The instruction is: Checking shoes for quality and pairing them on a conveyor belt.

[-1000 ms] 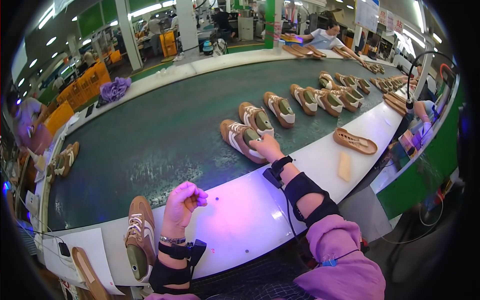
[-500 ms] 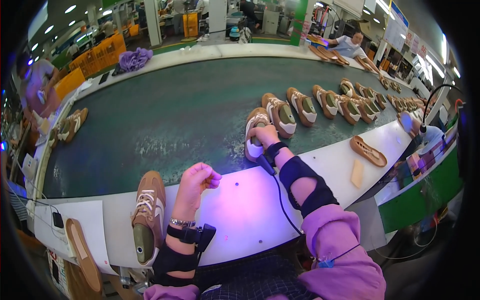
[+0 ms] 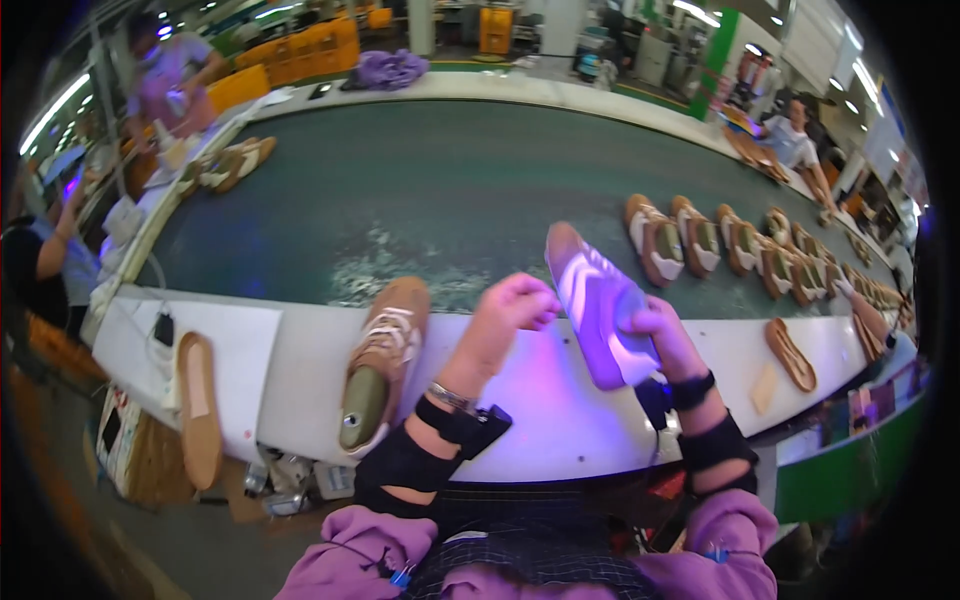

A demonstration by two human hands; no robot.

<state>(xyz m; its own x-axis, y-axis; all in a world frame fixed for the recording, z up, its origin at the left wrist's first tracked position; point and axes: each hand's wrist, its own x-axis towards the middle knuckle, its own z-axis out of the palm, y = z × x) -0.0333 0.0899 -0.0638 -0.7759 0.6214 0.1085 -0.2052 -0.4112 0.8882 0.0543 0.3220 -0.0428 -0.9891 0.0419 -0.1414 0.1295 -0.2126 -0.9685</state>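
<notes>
Above the white table edge, my right hand [image 3: 660, 330] grips a brown sneaker [image 3: 592, 310] with white stripes by its heel end, tilted with its side toward me. Violet light falls on the shoe. My left hand [image 3: 512, 312] is just left of the sneaker, apart from it. Its fingers are curled together, and whatever they may hold is hidden. To the left of that hand, another brown sneaker [image 3: 395, 340] with white laces stands on the white surface, an olive shoe last [image 3: 364, 405] inside it.
Several lasted sneakers [image 3: 742, 240] stand in rows at the right of the green belt [image 3: 400, 180]. A brown upper [image 3: 790, 355] and a pale insole [image 3: 764, 388] lie right; a tan sole [image 3: 198, 410] lies left. More shoes [image 3: 240, 163] stand far left. Co-workers [image 3: 175, 75] are at the sides.
My right hand has lifted the sneaker off the belt and brought it nearer, tilted. My left hand has moved in beside it. The view has shifted to the right.
</notes>
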